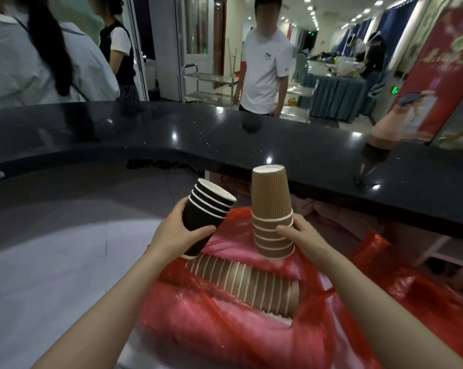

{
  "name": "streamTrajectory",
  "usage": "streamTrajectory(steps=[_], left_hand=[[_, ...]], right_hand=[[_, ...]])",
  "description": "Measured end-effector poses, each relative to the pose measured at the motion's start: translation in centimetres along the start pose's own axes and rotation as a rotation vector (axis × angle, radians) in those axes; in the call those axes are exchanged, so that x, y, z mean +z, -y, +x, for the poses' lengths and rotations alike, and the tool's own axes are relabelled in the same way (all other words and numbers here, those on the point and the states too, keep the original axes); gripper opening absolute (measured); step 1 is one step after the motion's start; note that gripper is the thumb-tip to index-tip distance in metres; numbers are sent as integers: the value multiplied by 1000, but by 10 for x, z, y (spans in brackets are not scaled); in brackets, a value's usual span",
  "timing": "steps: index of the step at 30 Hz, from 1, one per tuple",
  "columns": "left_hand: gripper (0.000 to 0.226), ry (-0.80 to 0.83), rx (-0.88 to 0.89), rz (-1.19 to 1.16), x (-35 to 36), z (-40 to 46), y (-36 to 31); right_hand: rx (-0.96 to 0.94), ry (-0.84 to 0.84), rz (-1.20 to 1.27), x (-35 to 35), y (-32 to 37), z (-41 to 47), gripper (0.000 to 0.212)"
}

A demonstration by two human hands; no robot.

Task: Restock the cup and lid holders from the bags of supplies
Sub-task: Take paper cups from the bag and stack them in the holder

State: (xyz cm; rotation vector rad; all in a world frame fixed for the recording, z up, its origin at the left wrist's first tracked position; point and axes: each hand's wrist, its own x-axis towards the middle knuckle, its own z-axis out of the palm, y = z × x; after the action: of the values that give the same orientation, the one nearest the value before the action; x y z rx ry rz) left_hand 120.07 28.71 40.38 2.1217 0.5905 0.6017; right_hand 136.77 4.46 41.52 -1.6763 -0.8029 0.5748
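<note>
Black cups (208,209) gripped by left hand (177,237); brown cups (271,214) by right hand (303,237); cups unlabelled.

Indoor light comes from small ceiling spots (311,12) and is rather dim. They make white glare points on the glossy black bench (225,134) beyond the fingers. The wide lens bends the edges, and the far corners are blurred.

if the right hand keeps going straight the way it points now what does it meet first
The right hand, holding the brown cups, points forward and leftward. Likely first in line is the black cup stack in the left hand, though depth is unclear.
</note>
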Motion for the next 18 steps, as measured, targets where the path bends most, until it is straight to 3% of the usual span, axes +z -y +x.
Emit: streamTrajectory(steps=[4, 6, 11, 18], left_hand=[[70, -13, 0, -150, -10, -2, -14], [59, -10, -3, -192, -14, -4, -19], [63, 18, 2, -242, -22, -11, -26], [45, -3, -8, -191, -38, -23, -28]], right_hand=[[73, -77, 267, 2, 12, 2, 63], [76, -100, 293, 3, 19, 3, 64], [129, -214, 253, 6, 39, 4, 69], [-6, -204, 122, 17, 63, -4, 50]])
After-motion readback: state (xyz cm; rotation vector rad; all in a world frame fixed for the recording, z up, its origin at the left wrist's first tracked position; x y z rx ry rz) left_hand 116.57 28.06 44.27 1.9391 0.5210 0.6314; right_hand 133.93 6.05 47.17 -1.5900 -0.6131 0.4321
